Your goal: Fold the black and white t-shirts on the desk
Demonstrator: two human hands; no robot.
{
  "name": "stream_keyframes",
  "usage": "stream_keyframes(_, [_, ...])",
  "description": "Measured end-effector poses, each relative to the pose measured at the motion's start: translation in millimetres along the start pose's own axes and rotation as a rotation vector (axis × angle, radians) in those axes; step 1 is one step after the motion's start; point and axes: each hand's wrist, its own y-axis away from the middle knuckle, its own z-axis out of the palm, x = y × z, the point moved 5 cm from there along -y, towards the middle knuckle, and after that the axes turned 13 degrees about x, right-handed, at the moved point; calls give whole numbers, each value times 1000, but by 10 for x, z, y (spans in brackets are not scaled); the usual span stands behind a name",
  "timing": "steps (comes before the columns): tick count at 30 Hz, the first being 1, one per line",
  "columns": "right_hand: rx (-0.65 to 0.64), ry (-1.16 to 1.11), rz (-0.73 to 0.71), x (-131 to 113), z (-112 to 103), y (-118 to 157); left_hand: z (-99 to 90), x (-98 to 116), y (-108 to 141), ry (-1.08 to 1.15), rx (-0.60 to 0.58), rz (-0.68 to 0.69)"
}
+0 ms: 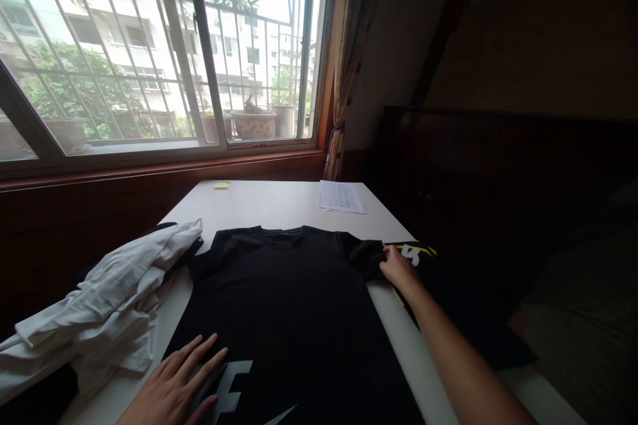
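A black T-shirt [284, 299] lies spread out on the white table, its neckline toward the window and a light print near my left hand. My left hand [182, 378] rests on the shirt's lower left part, fingers extended and slightly apart. At the end of the shirt's right sleeve, my right hand [397, 267] has its fingers closed on the sleeve edge. Just beyond that hand, a dark garment with yellow stripes and a white mark [411, 254] hangs over the table's right edge, partly covered by my hand and forearm.
White and dark clothes [114, 292] are heaped at the table's left side. Printed sheets [341, 197] and a yellow sticky note [222, 185] lie at the far end of the white table [269, 202]. A barred window [209, 46] and a tied curtain [343, 80] stand behind it.
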Motion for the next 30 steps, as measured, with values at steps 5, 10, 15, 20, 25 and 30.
stream_keyframes(5, [145, 90, -58, -139, -163, 250, -93, -35, -310, -24, -104, -110])
stream_keyframes(10, [288, 51, -399, -717, -65, 568, 46, -139, -949, -12, 29, -24])
stream_keyframes(15, [36, -67, -519, -1241, 375, 688, 564, -380, -1620, -85, 29, -104])
stream_keyframes(20, [-71, -77, -480, -1432, 629, 681, 934, -627, -1919, -98, 4, -250])
stream_keyframes(25, [-71, -54, -461, -1342, 672, 642, 1026, -720, -1849, -103, 10, -332])
stream_keyframes(30, [-45, -31, -478, -1256, 655, 668, 985, -635, -1733, -142, 23, -363])
